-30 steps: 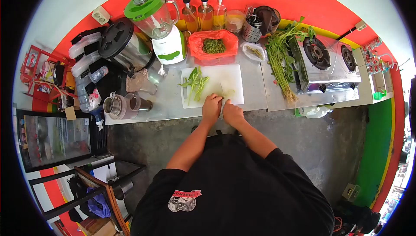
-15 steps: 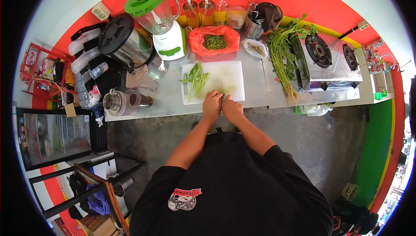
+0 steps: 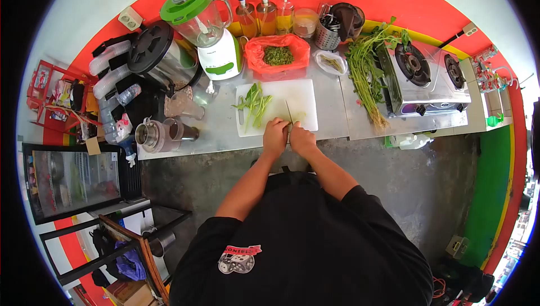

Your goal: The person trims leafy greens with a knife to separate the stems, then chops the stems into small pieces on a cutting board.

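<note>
A knife [image 3: 289,111] points away from me over the right half of the white cutting board [image 3: 281,89], its handle between my two hands. My right hand [image 3: 302,140] is closed around the handle at the board's near edge. Beside it, on the left, my left hand [image 3: 275,138] has its fingers curled and pressed together, and what they hold is hidden. Small pale green pieces [image 3: 301,117] lie by the blade. Leafy green stems [image 3: 255,105] rest on the board's left half.
Behind the board stands a red bag of chopped greens [image 3: 278,55], with a blender [image 3: 219,56] to its left. Long leafy stalks [image 3: 365,75] lie beside the gas stove [image 3: 422,78] on the right. Metal and plastic containers [image 3: 163,136] are at the left front.
The knife blade shows more clearly between my hands and tilts slightly. Both hands stay together at the board's near edge, and the stems on the left have not moved.
</note>
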Demonstrator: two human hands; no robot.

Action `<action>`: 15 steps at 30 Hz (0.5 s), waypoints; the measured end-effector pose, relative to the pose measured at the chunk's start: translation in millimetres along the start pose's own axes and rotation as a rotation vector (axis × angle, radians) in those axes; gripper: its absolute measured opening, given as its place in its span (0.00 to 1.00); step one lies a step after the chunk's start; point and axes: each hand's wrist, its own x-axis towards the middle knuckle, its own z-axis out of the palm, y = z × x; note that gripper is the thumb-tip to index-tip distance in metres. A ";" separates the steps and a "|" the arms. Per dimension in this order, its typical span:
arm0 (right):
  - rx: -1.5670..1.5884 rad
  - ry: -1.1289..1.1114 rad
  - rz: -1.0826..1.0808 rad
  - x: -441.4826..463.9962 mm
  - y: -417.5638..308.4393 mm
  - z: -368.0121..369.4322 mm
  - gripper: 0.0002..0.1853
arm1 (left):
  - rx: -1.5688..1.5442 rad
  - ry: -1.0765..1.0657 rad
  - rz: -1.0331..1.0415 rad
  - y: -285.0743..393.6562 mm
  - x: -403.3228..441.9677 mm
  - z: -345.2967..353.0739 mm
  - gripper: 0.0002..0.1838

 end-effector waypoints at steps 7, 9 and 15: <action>0.129 0.068 0.055 -9.0 12.5 8.1 0.13 | -0.131 -0.015 -0.101 -13.0 -7.8 -6.4 0.05; 0.069 0.094 -0.027 -12.3 12.6 13.1 0.14 | -0.125 -0.008 -0.096 -13.4 -8.0 -7.4 0.06; -0.062 0.055 -0.050 -14.4 22.2 18.2 0.17 | -0.172 -0.026 -0.170 -8.5 -6.9 -9.3 0.06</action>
